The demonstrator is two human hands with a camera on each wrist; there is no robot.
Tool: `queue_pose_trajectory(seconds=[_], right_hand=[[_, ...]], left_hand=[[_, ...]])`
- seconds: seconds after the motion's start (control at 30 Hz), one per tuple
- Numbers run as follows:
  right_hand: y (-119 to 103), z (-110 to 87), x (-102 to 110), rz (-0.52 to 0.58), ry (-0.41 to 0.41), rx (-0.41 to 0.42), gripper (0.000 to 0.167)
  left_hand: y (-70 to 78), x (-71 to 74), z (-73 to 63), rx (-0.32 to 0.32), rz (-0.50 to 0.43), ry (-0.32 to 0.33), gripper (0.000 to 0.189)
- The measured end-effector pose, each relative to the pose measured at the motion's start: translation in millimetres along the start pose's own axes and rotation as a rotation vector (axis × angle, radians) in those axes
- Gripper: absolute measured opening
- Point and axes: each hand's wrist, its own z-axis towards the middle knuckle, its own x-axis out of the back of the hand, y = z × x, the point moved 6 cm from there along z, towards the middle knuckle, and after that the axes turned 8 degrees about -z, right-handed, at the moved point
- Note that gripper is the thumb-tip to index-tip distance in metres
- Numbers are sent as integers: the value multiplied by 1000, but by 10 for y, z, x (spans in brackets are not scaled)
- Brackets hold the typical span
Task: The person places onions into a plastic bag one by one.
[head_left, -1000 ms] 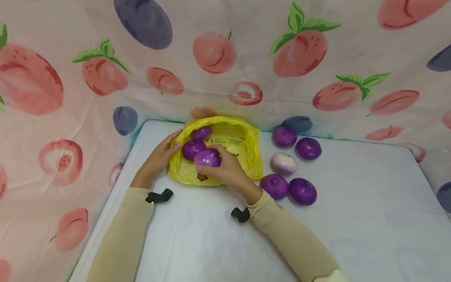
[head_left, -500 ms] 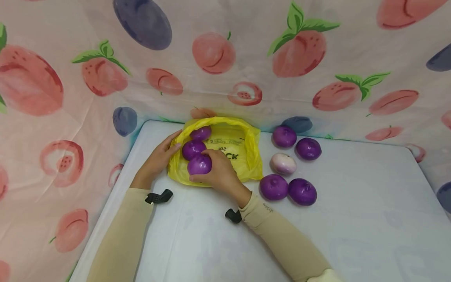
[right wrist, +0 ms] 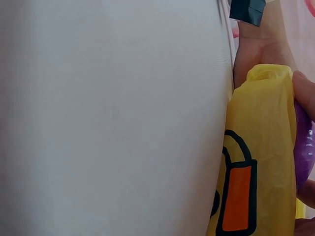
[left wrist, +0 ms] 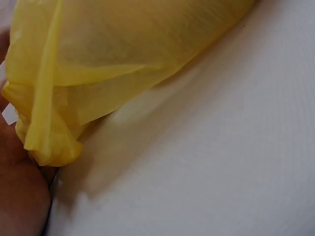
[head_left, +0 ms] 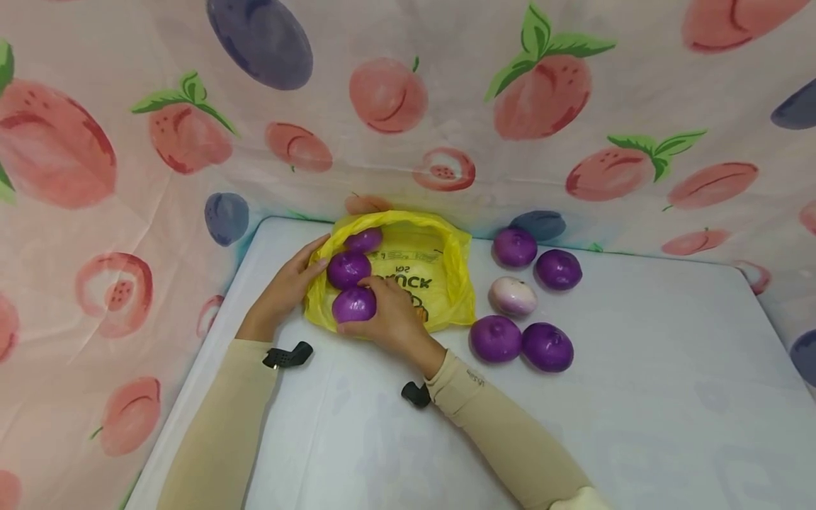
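Note:
In the head view a yellow plastic bag [head_left: 455, 269] lies with its mouth spread toward me, black lettering inside. My left hand [head_left: 283, 290] holds its left rim between thumb and fingers; the left wrist view shows the folded rim of the bag [left wrist: 54, 142] against the hand. Just inside the near left of the bag, my right hand [head_left: 398, 319] grips a purple onion [head_left: 353, 306]. That onion [right wrist: 303, 142] shows partly past the bag's wall in the right wrist view. Behind it a purple onion [head_left: 348, 270] and another onion [head_left: 365, 240] sit along the bag's left side.
Right of the bag, several onions stand on the white table [head_left: 637, 397]: a pale onion [head_left: 513, 296], two purple onions behind it, including one onion [head_left: 558, 269], and two in front, including another onion [head_left: 547, 346]. A fruit-print cloth [head_left: 446, 92] hangs behind and left.
My right hand has moved the purple onion left and slightly nearer, down toward the bag's near left corner. More lettering shows in the bag. The left hand has stayed put.

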Motion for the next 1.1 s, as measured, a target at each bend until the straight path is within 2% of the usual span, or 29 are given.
queue_pose_trajectory(seconds=[0.33, 0.53, 0.87, 1.1], right_hand=[[20, 44, -70, -14, -76, -13, 85], [44, 95, -58, 31, -119, -36, 87], [69, 135, -73, -5, -156, -19, 95], [58, 115, -35, 38, -171, -13, 96]], left_hand=[[-20, 1, -9, 10, -6, 4, 59], [18, -16, -11, -4, -29, -2, 58], [-2, 0, 15, -1, -15, -3, 59], [-11, 4, 16, 10, -18, 1, 60]])
